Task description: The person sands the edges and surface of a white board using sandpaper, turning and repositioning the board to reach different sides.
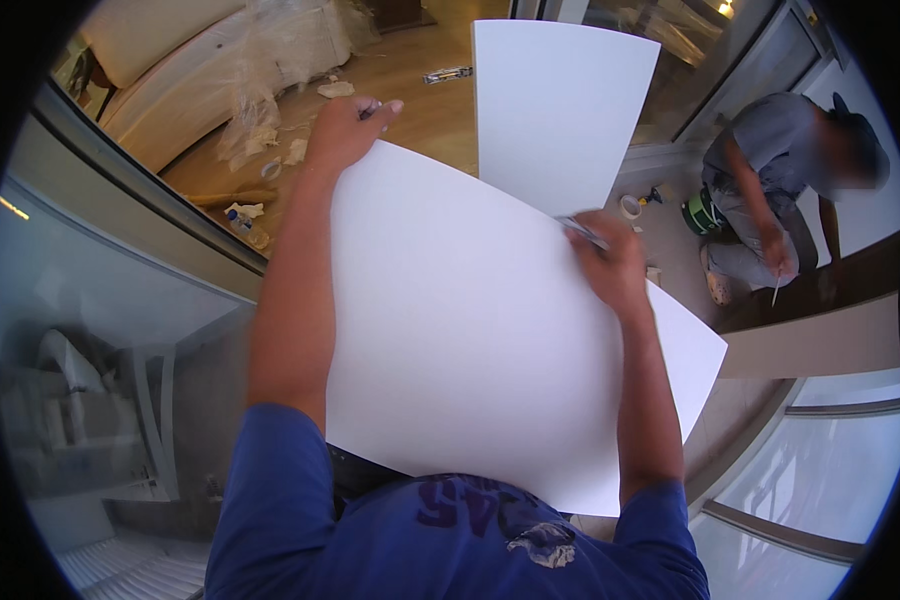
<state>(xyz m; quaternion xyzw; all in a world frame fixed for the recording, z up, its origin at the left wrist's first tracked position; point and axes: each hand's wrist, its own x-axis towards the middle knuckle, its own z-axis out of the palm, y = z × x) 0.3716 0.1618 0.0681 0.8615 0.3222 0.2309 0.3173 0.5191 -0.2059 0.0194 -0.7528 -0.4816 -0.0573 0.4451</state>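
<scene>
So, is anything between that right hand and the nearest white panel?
Only the slim tool the right hand holds, at the far edge of the nearest white panel; nothing else visible intervenes.

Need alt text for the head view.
A person's right hand holds a slim tool at the far edge of a white panel; the left hand is near its far-left corner. Another panel is beyond, a co-worker at right.
</scene>
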